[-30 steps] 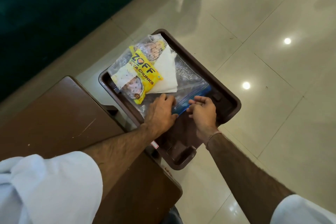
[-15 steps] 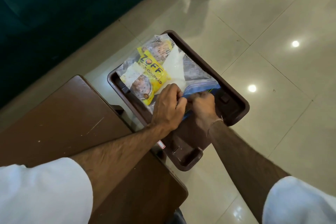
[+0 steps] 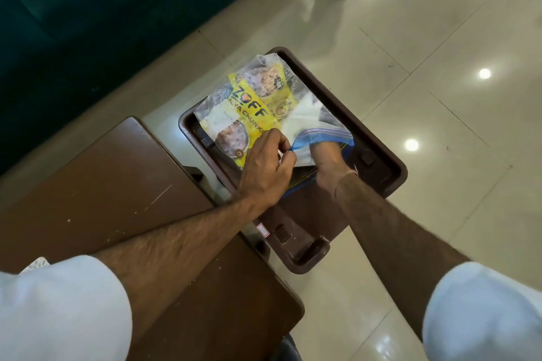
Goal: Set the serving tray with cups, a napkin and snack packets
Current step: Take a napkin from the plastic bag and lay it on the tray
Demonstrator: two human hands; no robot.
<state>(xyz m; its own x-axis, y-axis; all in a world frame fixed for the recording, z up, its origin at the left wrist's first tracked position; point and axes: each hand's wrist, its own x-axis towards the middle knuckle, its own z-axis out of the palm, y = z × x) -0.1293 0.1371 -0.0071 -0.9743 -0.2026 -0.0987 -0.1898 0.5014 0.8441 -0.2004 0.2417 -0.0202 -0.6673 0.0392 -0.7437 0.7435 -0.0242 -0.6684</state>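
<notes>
Over the tray [image 3: 390,161], my left hand [image 3: 264,167] pinches the zip bag [image 3: 322,135] rim while my right hand [image 3: 325,155], fingers hidden inside so I cannot tell their pose, should draw out the packet [image 3: 252,108] gently.

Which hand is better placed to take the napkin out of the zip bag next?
The right hand, probably: it is already inside the zip bag, beside the white napkin. The left hand pinches the blue zip edge and holds the mouth open.

Left hand [image 3: 268,165] pinches shut with curled fingers; right hand [image 3: 325,158] reaches forward, its fingers hidden, both forearms bare.
</notes>
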